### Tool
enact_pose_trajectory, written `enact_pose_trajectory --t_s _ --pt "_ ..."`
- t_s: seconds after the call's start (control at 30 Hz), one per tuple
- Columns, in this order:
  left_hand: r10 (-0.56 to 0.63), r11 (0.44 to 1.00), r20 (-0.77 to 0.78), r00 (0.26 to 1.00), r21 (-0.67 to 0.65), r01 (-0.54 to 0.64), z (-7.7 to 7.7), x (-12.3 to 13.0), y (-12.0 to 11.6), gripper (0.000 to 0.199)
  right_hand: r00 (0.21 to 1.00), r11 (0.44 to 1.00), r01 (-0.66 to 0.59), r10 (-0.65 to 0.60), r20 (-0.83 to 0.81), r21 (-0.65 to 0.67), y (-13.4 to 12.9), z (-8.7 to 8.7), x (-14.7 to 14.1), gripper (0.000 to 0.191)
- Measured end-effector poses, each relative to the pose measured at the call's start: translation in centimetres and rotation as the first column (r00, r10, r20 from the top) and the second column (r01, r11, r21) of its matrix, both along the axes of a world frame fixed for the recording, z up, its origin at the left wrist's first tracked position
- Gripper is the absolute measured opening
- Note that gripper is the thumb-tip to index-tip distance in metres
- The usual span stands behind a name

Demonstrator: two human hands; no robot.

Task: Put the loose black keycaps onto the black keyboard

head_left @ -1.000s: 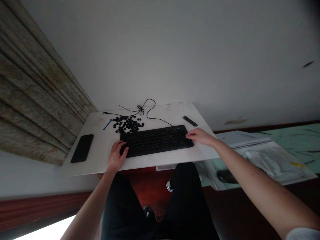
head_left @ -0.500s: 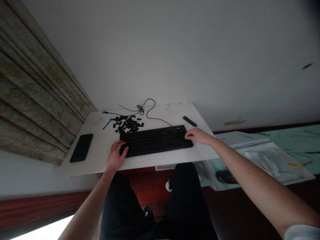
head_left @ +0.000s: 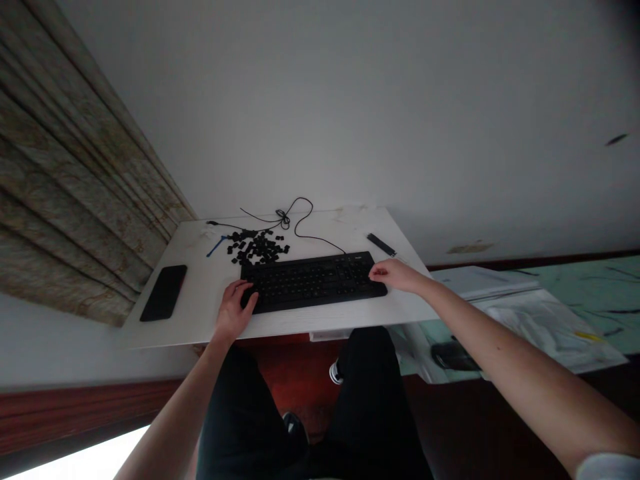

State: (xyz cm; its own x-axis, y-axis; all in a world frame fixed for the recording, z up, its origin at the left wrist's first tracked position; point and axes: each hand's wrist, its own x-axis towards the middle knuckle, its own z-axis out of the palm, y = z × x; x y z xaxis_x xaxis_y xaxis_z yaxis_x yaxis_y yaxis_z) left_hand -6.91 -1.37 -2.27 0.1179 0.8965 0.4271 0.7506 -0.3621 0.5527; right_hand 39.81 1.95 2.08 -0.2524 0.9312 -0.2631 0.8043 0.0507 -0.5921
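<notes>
A black keyboard [head_left: 307, 280] lies along the front of the white desk, and many of its key positions look bare, though the detail is too dark to be sure. At its left end, my left hand [head_left: 235, 310] grips the edge, fingers over the corner and thumb on the front part. My right hand [head_left: 393, 274] is pinched over the number-pad end; whatever sits between its fingertips is too small or hidden to make out. Behind the keyboard's left half lies a loose pile of black keycaps [head_left: 257, 248]. A thin blue tool [head_left: 216, 246] rests just left of the pile.
A black phone [head_left: 164, 293] lies at the desk's left. The keyboard's cable [head_left: 303, 227] loops near the wall. A dark narrow object [head_left: 381, 244] sits at the back right. Curtains [head_left: 85, 173] hang on the left; a lower surface with a plastic bag [head_left: 545, 327] is right of the desk.
The view has shifted slightly. Both hands stay in the same places on the keyboard, the right one still pinched at the number pad.
</notes>
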Motion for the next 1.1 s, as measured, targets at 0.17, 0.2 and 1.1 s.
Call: enact_pose_trajectory --t_s 0.17,0.2,1.1 --pt "0.003 1.0 0.0 1.0 -0.007 -0.003 0.1 0.0 0.0 0.03 0.997 0.991 0.007 -0.018 -0.073 -0.137 0.8 0.3 0.0 0.023" --pt "0.003 1.0 -0.001 1.0 -0.01 -0.003 0.1 0.0 0.0 0.03 0.996 0.986 0.012 -0.026 -0.082 -0.166 1.1 0.3 0.0 0.024" --pt "-0.009 0.999 0.031 0.999 -0.032 0.01 0.3 -0.1 0.0 0.028 0.992 0.954 0.018 -0.056 -0.117 -0.299 2.1 0.5 0.5 0.039"
